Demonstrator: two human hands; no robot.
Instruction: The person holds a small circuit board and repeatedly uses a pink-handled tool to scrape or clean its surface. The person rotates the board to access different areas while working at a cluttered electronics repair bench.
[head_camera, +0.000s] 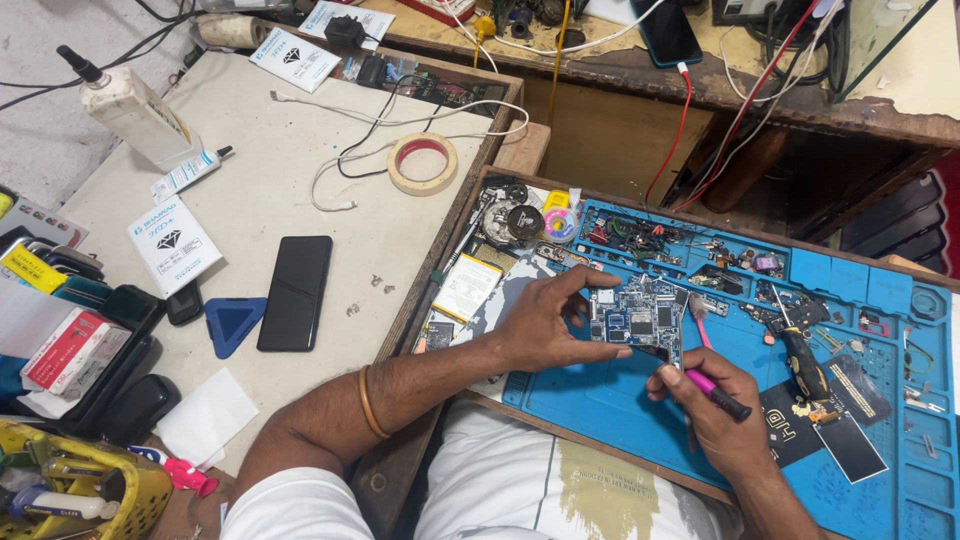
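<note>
both hands worked one blue circuit board (637, 322) near the blue mat's (600, 410) left edge, left hand (545, 325) pinching its side, right hand (720, 420) closed around a pink-handled tool (715, 392) at its lower corner, demanding steady aim.

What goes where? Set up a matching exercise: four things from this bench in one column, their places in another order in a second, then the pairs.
Things:
1. blue circuit board
2. pink-handled tool
3. black slab phone
4. beige tape roll

Places:
A. flat on the pale table beside a blue triangular pick
B. in the right hand
C. on the pale table among white cables
D. pinched in the left hand over the blue mat

Pairs: 1-D, 2-B, 3-A, 4-C
</note>
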